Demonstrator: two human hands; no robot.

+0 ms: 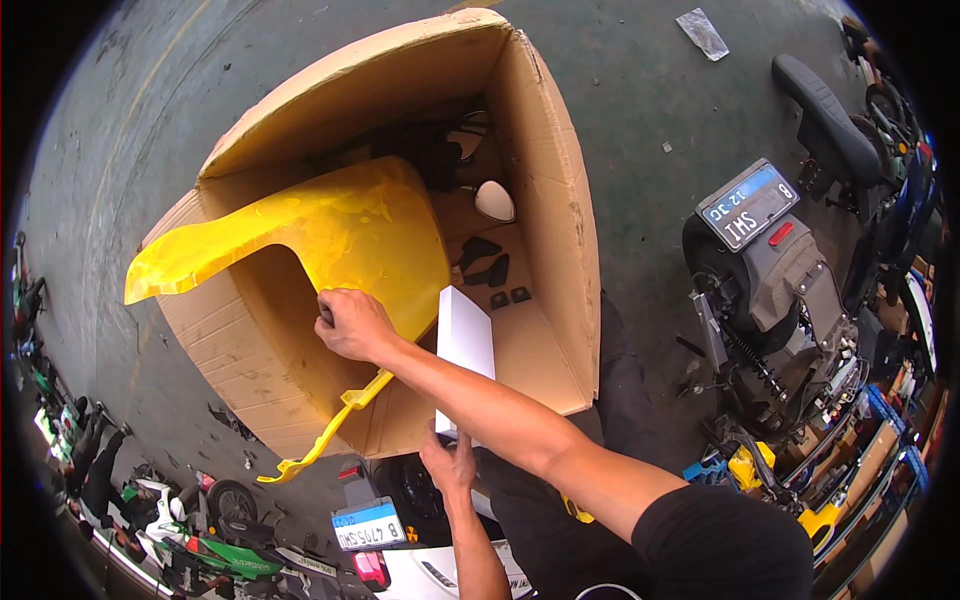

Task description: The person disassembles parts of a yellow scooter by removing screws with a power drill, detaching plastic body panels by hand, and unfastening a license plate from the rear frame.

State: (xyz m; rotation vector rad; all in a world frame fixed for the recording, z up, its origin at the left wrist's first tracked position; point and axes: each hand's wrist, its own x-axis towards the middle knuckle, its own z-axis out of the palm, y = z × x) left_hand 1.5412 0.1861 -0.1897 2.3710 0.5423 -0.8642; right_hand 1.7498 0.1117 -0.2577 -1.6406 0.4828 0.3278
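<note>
My right hand is closed on the edge of a large curved yellow plastic body panel, apparently from a motorcycle. The panel lies tilted across a big open cardboard box, its long arm reaching over the left wall and a thin strip hanging over the near side. Below it, my left hand grips the lower end of a white flat box, which stands upright at the carton's near side. My right forearm crosses in front of the white box and hides part of it. Inside the carton lie a mirror and small black parts.
A partly dismantled motorcycle with a number plate stands at the right. A white scooter is close below the carton, and more motorcycles are at lower left. A crumpled plastic bag lies on the green floor.
</note>
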